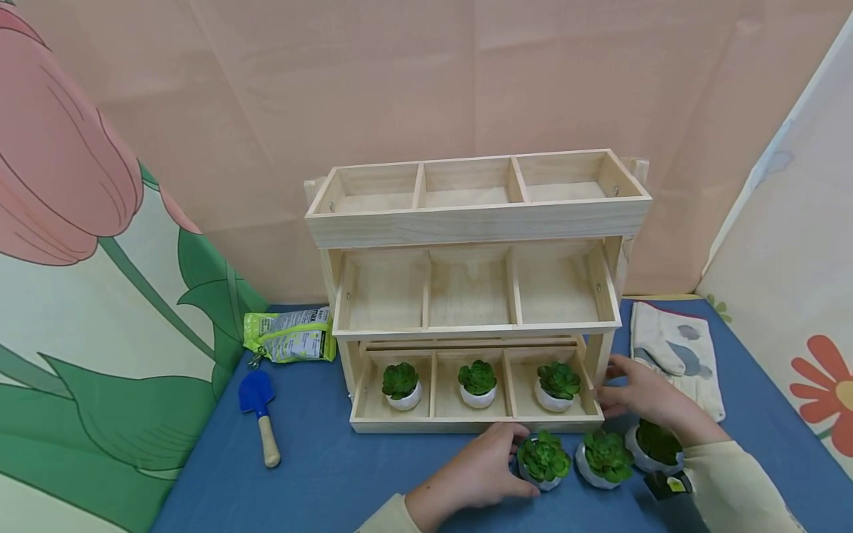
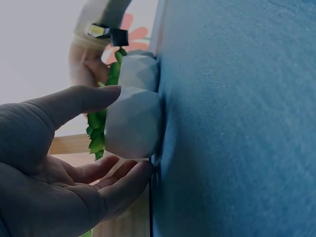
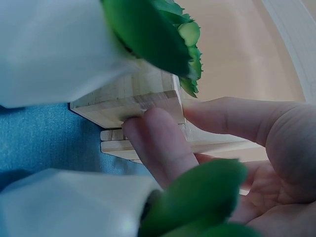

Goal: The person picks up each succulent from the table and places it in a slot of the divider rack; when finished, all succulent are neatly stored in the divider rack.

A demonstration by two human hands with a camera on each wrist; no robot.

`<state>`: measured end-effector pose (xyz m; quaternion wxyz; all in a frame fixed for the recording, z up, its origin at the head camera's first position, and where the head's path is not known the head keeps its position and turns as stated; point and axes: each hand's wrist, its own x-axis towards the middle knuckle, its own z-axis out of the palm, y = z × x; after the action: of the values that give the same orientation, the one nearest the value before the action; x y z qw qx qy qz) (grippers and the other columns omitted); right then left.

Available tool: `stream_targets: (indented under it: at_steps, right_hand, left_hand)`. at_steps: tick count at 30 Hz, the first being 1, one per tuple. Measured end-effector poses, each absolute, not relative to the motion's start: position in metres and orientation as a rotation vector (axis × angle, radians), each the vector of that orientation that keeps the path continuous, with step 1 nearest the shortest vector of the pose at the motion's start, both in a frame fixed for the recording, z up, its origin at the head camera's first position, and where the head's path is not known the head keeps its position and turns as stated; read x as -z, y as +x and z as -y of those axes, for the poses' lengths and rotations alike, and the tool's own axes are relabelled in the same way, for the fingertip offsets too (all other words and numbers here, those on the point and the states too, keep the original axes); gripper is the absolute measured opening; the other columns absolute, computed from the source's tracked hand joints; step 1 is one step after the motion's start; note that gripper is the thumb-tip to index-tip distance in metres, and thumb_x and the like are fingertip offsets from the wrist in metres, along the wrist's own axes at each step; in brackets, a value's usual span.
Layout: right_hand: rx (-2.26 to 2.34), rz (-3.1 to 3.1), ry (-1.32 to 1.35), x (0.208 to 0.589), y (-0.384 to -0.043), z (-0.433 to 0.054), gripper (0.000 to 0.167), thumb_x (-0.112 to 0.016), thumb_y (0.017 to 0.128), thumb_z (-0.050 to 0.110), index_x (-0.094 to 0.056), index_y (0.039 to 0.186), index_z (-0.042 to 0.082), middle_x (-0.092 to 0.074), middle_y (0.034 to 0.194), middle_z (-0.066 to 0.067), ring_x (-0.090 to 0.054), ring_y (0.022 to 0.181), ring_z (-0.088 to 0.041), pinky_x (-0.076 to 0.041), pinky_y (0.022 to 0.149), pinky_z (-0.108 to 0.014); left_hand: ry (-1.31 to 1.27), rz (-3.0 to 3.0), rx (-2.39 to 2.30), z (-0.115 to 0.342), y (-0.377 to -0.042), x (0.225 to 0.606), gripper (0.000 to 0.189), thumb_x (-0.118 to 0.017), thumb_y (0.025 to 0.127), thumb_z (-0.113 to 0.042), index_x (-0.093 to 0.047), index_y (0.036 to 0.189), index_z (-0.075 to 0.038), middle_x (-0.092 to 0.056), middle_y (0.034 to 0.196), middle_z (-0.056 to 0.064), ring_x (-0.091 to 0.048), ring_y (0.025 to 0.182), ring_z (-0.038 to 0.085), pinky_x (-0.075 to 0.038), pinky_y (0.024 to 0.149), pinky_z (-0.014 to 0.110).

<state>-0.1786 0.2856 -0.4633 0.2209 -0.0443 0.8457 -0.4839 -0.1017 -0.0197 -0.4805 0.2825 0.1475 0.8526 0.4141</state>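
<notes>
At lower centre, your left hand (image 1: 481, 471) curls round a potted succulent (image 1: 544, 457), probably light and stiff; hold its smooth white pot (image 2: 133, 123), not the leaves (image 2: 97, 129). Lower right, your right hand (image 1: 645, 396), thumb and fingers apart, touches the bottom wooden tray (image 1: 476, 427).

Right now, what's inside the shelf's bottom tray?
Bottom tray: left succulent, middle succulent, right succulent, each potted, one per compartment. Whatever lies directly under them is covered; can't tell.
</notes>
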Motion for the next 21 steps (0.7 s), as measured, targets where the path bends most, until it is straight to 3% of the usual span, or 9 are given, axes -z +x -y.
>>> stream_targets:
  at_steps: [7, 15, 21]
  right_hand:
    - [1.343, -2.326, -0.121, 0.463, -0.176, -0.285, 0.079, -0.073, 0.101, 0.014, -0.028, 0.159, -0.014, -0.048, 0.14, -0.04, -0.079, 0.096, -0.028, -0.069, 0.08, -0.045]
    - [1.329, -2.336, -0.118, 0.464, -0.178, -0.285, 0.076, -0.07, 0.102, 0.013, -0.027, 0.159, -0.014, -0.049, 0.14, -0.04, -0.079, 0.098, -0.029, -0.069, 0.081, -0.046]
    - [1.306, -2.357, -0.122, 0.465, -0.181, -0.286, 0.074, -0.068, 0.103, 0.011, -0.027, 0.158, -0.016, -0.049, 0.139, -0.042, -0.079, 0.099, -0.03, -0.069, 0.08, -0.046]
  left_hand:
    - [0.423, -2.312, -1.094, 0.016, -0.099, 0.483, 0.067, -0.094, 0.082, -0.025, -0.061, 0.141, -0.018, -0.061, 0.134, -0.002, -0.063, 0.11, 0.008, -0.056, 0.093, 0.029]
    - [0.42, -2.367, -1.085, 0.01, -0.097, 0.484, 0.066, -0.093, 0.081, -0.028, -0.062, 0.139, -0.019, -0.06, 0.141, -0.001, -0.061, 0.123, 0.011, -0.055, 0.102, 0.032]
    - [0.424, -2.416, -1.076, 0.007, -0.095, 0.485, 0.064, -0.094, 0.08, -0.028, -0.062, 0.135, -0.019, -0.061, 0.138, -0.003, -0.06, 0.122, 0.011, -0.054, 0.101, 0.031]
